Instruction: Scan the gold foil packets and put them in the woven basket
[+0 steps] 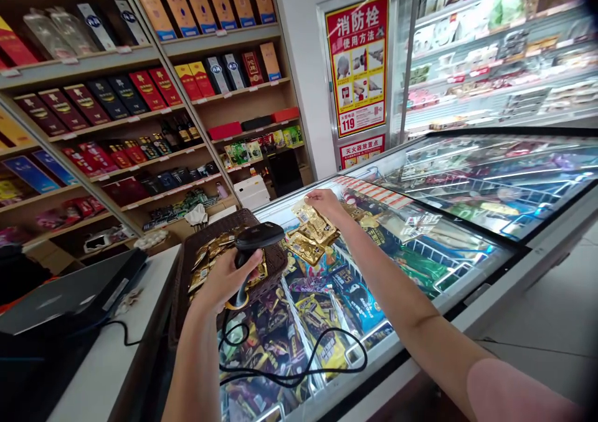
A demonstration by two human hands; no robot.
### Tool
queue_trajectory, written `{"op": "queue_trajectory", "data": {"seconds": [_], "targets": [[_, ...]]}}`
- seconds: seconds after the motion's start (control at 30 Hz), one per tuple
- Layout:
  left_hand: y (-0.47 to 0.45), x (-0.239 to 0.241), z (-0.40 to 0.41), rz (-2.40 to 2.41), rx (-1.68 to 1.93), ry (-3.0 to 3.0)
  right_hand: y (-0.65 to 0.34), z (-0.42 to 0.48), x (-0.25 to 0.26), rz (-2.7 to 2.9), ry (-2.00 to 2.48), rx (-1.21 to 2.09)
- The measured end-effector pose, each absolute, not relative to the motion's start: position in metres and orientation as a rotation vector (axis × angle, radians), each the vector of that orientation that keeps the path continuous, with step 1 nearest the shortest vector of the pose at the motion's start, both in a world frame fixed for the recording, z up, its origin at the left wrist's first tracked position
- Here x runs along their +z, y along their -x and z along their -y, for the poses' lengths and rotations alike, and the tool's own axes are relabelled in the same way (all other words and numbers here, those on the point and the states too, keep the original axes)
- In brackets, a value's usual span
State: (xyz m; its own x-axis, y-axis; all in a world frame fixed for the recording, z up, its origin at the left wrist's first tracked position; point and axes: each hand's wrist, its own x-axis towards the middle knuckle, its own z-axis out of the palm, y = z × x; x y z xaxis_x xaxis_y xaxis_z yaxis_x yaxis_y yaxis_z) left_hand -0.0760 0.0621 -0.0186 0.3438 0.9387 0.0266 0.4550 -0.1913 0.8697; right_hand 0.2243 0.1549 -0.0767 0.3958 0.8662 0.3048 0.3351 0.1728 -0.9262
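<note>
My left hand (pixel 227 277) is wrapped round the handle of a black barcode scanner (pixel 260 235), whose head points to the right. A black cable (pixel 299 375) runs from it in loops over the glass. My right hand (pixel 324 202) pinches the top edge of a gold snack packet (pixel 306 215). Other gold packets (pixel 306 247) lie just below it on the freezer's glass top. Behind and under the scanner, a brown woven basket (pixel 275 261) holds several more gold packets (pixel 205 266).
Under the glass of the chest freezer (pixel 471 291) lie bagged goods in wire baskets. A dark laptop-like device (pixel 70 291) sits on the white counter (pixel 154 285) at left. Shelves of boxes (pixel 140 91) and a lit display fridge (pixel 499 54) stand behind.
</note>
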Motion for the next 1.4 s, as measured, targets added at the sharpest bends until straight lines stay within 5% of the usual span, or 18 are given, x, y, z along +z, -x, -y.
{"op": "queue_trajectory", "data": {"seconds": [0.97, 1.4], "targets": [[0.059, -0.02, -0.058, -1.406, 0.624, -2.097, -0.212, -0.164, -0.089, 1.419, 1.465, 0.515], [0.07, -0.015, -0.062, -1.372, 0.688, -1.937, -0.184, -0.155, -0.096, 1.689, 1.882, 0.333]]}}
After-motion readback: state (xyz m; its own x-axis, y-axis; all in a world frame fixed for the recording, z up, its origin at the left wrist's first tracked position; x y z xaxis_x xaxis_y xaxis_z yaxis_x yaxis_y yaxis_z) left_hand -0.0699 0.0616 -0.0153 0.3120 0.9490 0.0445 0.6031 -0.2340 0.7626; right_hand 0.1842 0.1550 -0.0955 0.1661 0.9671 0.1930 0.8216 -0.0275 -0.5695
